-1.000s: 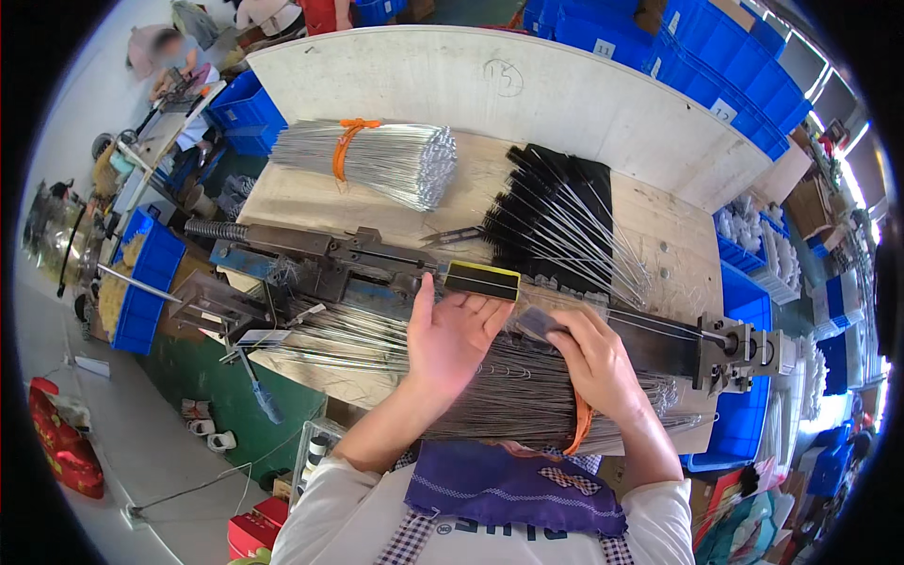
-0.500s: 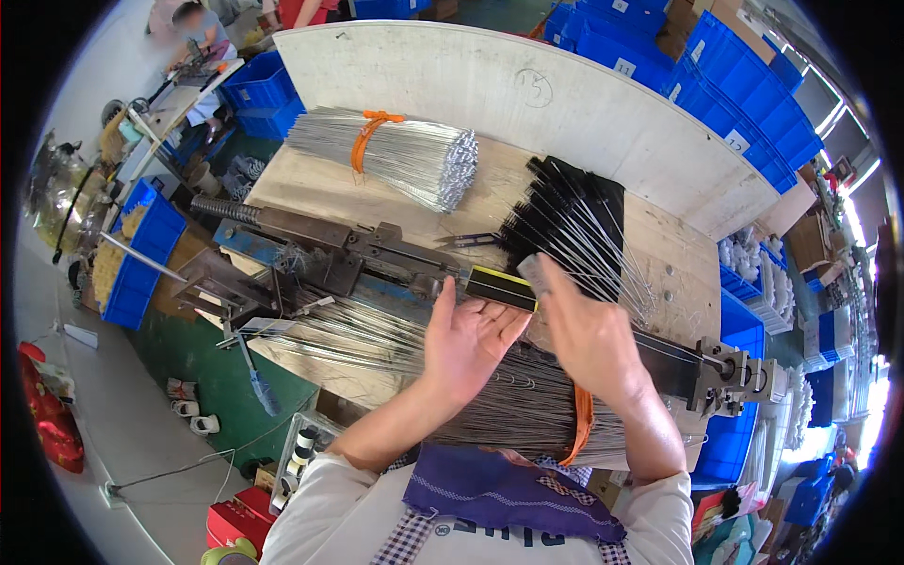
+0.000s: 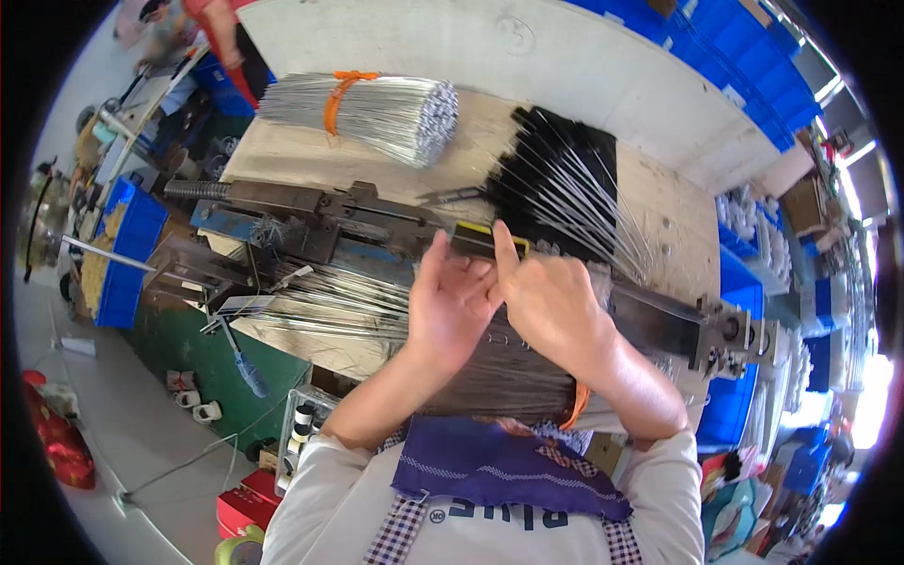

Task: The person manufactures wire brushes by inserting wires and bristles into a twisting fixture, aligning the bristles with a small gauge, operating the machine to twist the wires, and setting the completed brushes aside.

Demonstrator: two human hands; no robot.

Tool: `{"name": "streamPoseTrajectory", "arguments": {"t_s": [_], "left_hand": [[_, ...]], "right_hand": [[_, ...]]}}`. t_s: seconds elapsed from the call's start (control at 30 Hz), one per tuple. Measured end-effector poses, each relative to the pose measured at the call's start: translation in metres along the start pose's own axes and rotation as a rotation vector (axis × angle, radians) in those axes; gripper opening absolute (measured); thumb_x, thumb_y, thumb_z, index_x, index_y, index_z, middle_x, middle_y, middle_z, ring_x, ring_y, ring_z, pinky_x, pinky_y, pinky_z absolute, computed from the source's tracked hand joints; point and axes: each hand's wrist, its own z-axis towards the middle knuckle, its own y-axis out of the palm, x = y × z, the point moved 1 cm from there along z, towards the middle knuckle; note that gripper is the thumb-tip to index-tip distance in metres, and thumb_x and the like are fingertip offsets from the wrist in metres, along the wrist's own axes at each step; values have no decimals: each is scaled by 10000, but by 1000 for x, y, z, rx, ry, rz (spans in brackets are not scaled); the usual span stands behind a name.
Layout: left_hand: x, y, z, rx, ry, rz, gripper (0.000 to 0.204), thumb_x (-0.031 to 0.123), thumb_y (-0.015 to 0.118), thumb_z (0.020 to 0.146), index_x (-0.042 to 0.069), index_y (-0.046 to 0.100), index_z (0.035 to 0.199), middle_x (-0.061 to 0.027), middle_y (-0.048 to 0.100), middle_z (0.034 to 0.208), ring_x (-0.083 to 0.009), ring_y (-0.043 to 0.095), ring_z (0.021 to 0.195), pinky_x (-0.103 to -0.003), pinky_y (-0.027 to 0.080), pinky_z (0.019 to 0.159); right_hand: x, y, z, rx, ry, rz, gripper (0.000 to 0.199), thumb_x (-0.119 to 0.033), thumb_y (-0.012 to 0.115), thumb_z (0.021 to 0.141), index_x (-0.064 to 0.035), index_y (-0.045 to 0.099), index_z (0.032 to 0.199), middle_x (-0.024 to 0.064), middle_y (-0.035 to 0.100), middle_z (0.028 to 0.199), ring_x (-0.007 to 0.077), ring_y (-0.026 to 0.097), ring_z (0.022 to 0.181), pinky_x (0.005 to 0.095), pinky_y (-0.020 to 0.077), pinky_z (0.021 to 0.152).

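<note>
Head view: places given from the long dark-metal bench machine [image 3: 377, 218].
Block: black oblong block w/ yellow edging [image 3: 474, 239], over mid-machine. Long axis runs roughly along machine; one end faces machine's spring end [image 3: 196, 189], other its pale-metal clamp end [image 3: 725, 334], dipping a bit nearer the body there. R index crosses it, so part hidden; can't tell if it rests on machine or on fingers.
L hand [image 3: 444, 306]: near side of machine, palm up, fingers loosely bent at block's near edge, thumb apart & upright. Some fingertips hard to make out.
R hand [image 3: 556, 299]: near side of machine, index straight across block, other fingers curled; palm hidden, can't tell if anything's held.
Brushes: black-bristled brushes w/ silver stems [image 3: 556, 184], far side of machine.
Silver wires: thick bundle w/ orange tie [image 3: 391, 115], far side, twd spring end.
Dark wires: thin-wire bundle [image 3: 499, 377], near side, partly hidden by forearms.
Person: worker in red [image 3: 222, 33], beyond spring end, cut off at top.
</note>
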Motion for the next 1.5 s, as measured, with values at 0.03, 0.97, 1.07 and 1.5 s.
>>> {"name": "streamPoseTrajectory", "arguments": {"t_s": [0.03,0.97,1.07,1.5], "left_hand": [[-4,9,2,11,-34,-2,464,455,477,984,23,587,1114,-101,620,1134,-243,554,1156,-348,414,1011],[105,-31,-191,887,373,2255,736,197,598,895,60,233,1518,-228,347,1501,-409,390,1366,-585,264,1120],[161,-57,-278,1874,472,2792,867,147,668,841,90,167,1547,-228,302,1537,-356,374,1389,-521,277,1114],[118,-51,-231,1751,688,2625,667,74,662,815,26,401,1426,-233,397,1467,-445,341,1370,-520,227,1151]], "right_hand": [[2,2,0,0,10,-8,612,-60,551,753,130,465,1329,142,653,662,276,666,584,384,530,546],[42,131,-68,-28,-440,195,67,-101,561,817,-45,547,851,77,575,780,220,646,660,360,511,539],[44,129,-70,59,-434,242,129,-123,608,815,-51,526,883,76,568,784,228,640,669,356,510,551],[117,101,-192,970,511,1445,163,-184,521,917,-44,569,846,62,541,801,183,539,800,305,437,764]]}}
